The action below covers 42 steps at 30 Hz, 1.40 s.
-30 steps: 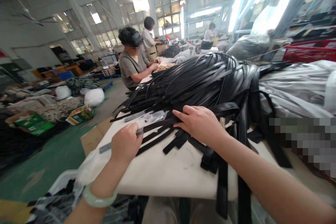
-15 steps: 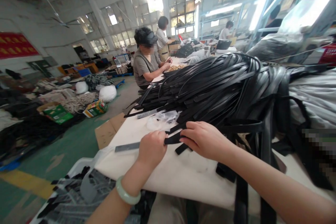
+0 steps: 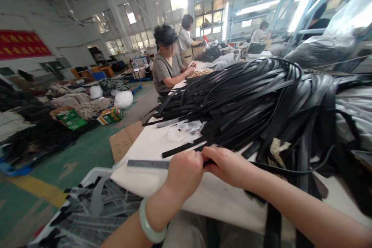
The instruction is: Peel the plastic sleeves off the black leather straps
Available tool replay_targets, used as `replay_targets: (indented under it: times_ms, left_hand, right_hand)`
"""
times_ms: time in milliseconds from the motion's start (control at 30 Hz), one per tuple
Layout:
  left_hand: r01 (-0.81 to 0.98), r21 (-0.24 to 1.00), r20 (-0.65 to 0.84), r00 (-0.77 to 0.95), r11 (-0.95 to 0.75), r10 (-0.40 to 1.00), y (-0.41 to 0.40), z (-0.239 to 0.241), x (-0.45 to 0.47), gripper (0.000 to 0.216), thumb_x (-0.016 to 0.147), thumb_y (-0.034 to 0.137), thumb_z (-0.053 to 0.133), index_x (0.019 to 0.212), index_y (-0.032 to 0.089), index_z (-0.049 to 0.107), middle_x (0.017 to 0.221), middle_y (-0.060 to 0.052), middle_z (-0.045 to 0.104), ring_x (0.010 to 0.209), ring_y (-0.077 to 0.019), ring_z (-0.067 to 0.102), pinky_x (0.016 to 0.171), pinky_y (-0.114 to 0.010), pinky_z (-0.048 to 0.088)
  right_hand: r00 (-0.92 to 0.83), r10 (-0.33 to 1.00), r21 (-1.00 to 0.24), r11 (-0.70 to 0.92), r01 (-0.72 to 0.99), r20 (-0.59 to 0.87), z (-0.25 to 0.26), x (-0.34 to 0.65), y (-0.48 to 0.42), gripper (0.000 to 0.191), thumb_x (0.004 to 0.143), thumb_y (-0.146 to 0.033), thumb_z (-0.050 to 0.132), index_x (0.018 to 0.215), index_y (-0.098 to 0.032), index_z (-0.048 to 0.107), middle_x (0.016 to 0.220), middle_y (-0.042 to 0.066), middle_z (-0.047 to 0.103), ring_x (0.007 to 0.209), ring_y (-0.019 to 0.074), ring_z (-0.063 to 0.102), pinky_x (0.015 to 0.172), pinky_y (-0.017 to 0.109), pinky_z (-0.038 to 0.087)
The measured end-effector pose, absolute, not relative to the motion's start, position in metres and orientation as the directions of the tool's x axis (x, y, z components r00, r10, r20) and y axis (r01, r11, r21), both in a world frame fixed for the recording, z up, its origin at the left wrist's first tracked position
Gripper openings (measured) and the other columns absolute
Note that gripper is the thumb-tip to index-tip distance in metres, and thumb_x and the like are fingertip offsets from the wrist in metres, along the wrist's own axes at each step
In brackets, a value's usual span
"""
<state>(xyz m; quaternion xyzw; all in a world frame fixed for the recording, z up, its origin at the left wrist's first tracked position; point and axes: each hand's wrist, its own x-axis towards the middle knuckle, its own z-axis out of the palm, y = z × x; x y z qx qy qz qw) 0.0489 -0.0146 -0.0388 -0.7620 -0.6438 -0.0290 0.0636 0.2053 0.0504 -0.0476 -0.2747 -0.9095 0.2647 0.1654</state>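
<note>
In the head view, my left hand (image 3: 186, 172), with a pale green bangle (image 3: 149, 221) on its wrist, is closed around a black strap (image 3: 208, 161). Right up against it, my right hand (image 3: 228, 166) pinches the same strap, fingertips touching the left knuckles. Most of the held part is hidden by my fingers. A flat grey strip (image 3: 148, 164) sticks out to the left from beneath my left hand; whether it joins the strap I cannot tell. Just beyond my hands a large heap of black straps (image 3: 238, 97) covers the table (image 3: 139, 145).
Crumpled clear plastic (image 3: 184, 131) lies before the heap. Below left stands a white bin (image 3: 93, 172) full of grey and black strips. A cardboard box (image 3: 123, 139) is by the table's left edge. A co-worker (image 3: 168, 64) sits across, near small gold-coloured pieces (image 3: 200, 73).
My hands have come together, the left moving right, and the gap of strap between them has closed. The view has shifted slightly. A strap end on the table now shows beyond my hands.
</note>
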Motion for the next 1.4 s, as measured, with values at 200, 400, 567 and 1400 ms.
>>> replay_targets:
  times_ms: [200,400,567,1400]
  left_hand:
    - [0.992,-0.123,0.155,0.043,-0.024,0.987,-0.011,-0.034,0.021,0.021,0.091,0.022,0.043,0.081,0.017,0.061,0.08,-0.009,0.069,0.078,-0.0261,0.066,0.063,-0.033,0.046]
    - [0.988,-0.137,0.12,0.091,-0.075,0.989,-0.014,-0.035,0.025,0.017,0.085,0.014,0.044,0.083,0.018,0.061,0.08,-0.008,0.067,0.076,-0.0248,0.065,0.062,-0.032,0.045]
    - [0.986,-0.102,0.11,0.141,-0.13,0.984,-0.018,-0.039,0.039,0.018,0.086,0.012,0.043,0.084,0.018,0.06,0.081,-0.009,0.067,0.077,-0.0273,0.064,0.064,-0.036,0.047]
    - [0.309,0.746,-0.37,-0.544,0.59,0.753,-0.158,-0.055,-0.217,0.049,0.068,0.074,0.056,0.076,0.026,0.062,0.041,0.009,0.052,0.032,-0.0074,0.038,0.038,-0.019,0.031]
  right_hand:
    - [-0.79,0.613,-0.394,0.735,0.552,0.035,-0.035,0.222,0.067,0.014,0.089,-0.026,0.057,0.08,-0.017,0.063,0.071,0.003,0.066,0.067,0.0181,0.061,0.058,0.025,0.033]
    - [-0.849,0.525,-0.371,0.802,0.467,0.066,-0.039,0.217,0.062,0.022,0.09,-0.026,0.052,0.073,-0.016,0.061,0.069,0.003,0.064,0.066,0.016,0.058,0.056,0.024,0.03]
    - [-0.843,0.528,-0.462,0.775,0.43,0.1,-0.048,0.212,0.059,0.015,0.088,-0.028,0.056,0.093,-0.017,0.063,0.078,0.004,0.067,0.071,0.0168,0.06,0.061,0.024,0.035]
    - [-0.592,0.567,-0.152,0.783,0.603,0.572,-0.061,0.248,0.109,0.035,0.095,-0.022,0.043,0.123,-0.026,0.063,0.116,0.005,0.068,0.096,0.0192,0.067,0.082,0.031,0.052]
